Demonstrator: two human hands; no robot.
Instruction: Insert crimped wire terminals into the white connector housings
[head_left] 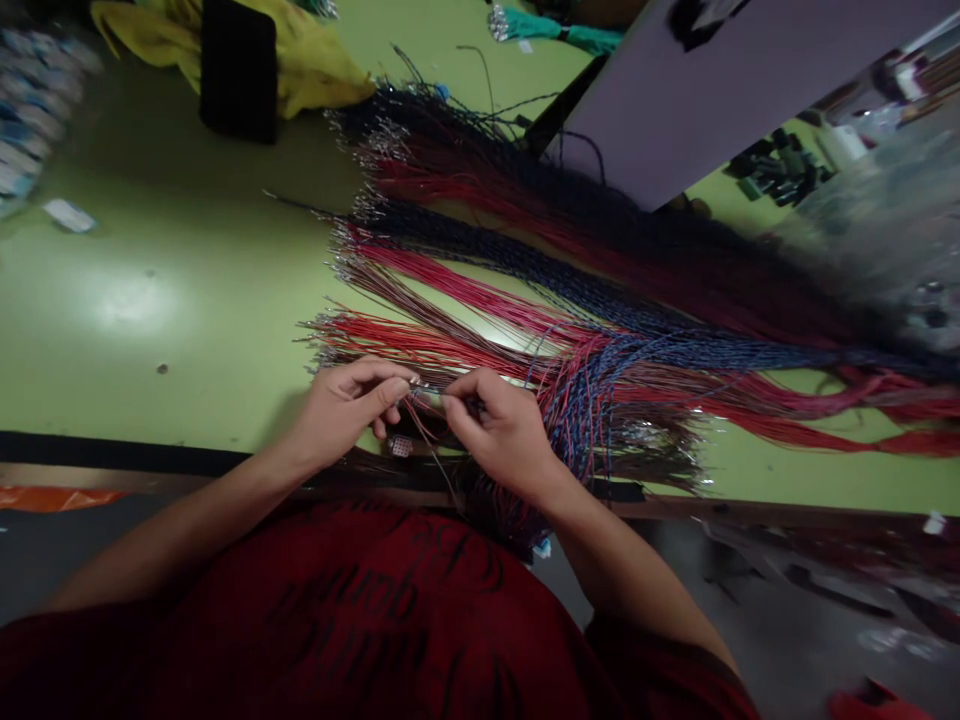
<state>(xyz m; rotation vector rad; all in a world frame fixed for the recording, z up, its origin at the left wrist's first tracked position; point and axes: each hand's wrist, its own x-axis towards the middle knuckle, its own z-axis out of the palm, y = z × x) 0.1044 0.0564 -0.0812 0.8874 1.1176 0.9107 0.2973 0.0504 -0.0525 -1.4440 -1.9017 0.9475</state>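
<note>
My left hand point(349, 405) is closed, thumb and index finger pinching the metal-tipped end of a thin wire point(429, 388). Close by on the right, the fingers of my right hand point(504, 425) are pinched together on the same wire. Just below my left fingertips is a small block-shaped connector point(401, 447) with a grid of holes. Thin wires hang from between the hands toward the table edge; whether they run into the connector I cannot tell. Behind my hands lie orange-red wires point(375, 335) with metal terminals at their left ends.
Bundles of dark blue twisted wires point(480, 240) and pink-red wires point(450, 283) spread across the green table point(187, 370). A purple panel point(675, 100) rises at the back right. Yellow cloth point(315, 60) with a black phone-like slab point(238, 70) lies at the back left.
</note>
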